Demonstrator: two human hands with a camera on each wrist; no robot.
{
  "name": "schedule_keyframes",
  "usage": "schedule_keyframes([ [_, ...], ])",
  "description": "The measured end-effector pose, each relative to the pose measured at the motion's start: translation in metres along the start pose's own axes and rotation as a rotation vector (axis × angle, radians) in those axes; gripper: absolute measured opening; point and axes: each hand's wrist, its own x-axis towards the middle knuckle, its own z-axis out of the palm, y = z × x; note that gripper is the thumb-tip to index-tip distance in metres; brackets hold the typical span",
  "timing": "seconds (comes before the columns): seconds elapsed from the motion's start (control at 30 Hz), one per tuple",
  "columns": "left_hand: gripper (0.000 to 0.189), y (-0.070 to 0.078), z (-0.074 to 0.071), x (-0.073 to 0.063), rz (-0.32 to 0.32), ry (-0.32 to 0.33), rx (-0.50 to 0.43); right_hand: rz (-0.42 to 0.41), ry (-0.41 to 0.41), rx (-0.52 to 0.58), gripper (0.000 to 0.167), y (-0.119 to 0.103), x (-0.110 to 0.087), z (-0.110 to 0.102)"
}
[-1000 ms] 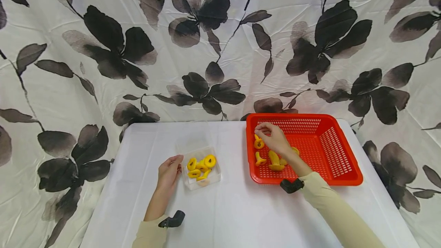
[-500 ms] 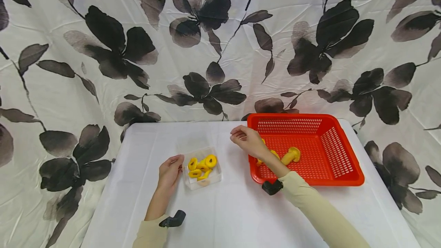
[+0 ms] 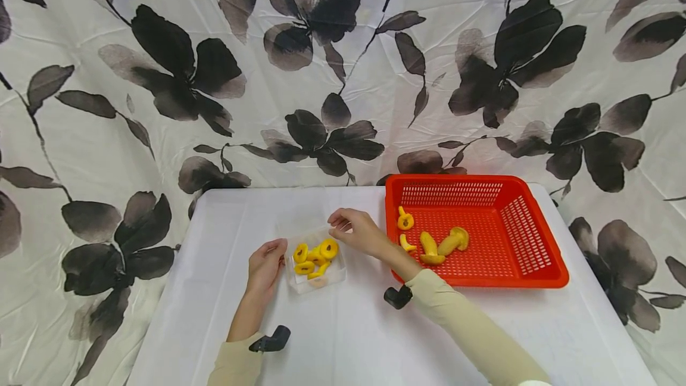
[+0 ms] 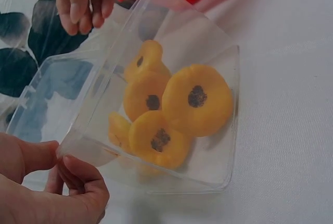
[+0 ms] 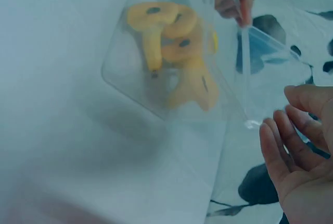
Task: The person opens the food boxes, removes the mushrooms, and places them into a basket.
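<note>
Meanwhile both hands (image 3: 265, 264) (image 3: 356, 232) flank the clear box's (image 3: 316, 279) edges.

Right hand (image 3: 358, 232) out of the red basket (image 3: 536, 255), crossed left over the desk (image 3: 354, 338); now at the far right corner of the clear box (image 3: 316, 276), nothing visible in its loosely curled fingers (image 5: 283, 151). Yellow pieces (image 3: 431, 244) in basket lie uncovered.

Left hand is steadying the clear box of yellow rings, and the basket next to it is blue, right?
Not quite: the basket is red, as the head view shows. The left hand does hold the clear box with the yellow rings inside.
</note>
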Motion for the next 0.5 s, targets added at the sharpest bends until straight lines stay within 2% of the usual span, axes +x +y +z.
schedule_keyframes([
  [0.1,0.038,0.000,0.000,0.000,0.004,0.003,-0.004,-0.034,-0.053,-0.003,0.024,-0.001,0.003,0.008],
  [0.3,0.037,0.000,0.000,0.000,0.010,0.003,0.005,-0.040,-0.149,-0.037,0.026,-0.001,0.007,0.023],
  [0.4,0.036,-0.001,0.001,0.000,0.011,0.005,-0.004,-0.046,-0.190,-0.085,0.026,-0.003,0.008,0.031],
  [0.5,0.036,-0.001,0.001,0.001,0.010,0.010,-0.019,-0.055,-0.228,-0.177,0.025,-0.006,0.008,0.039],
])
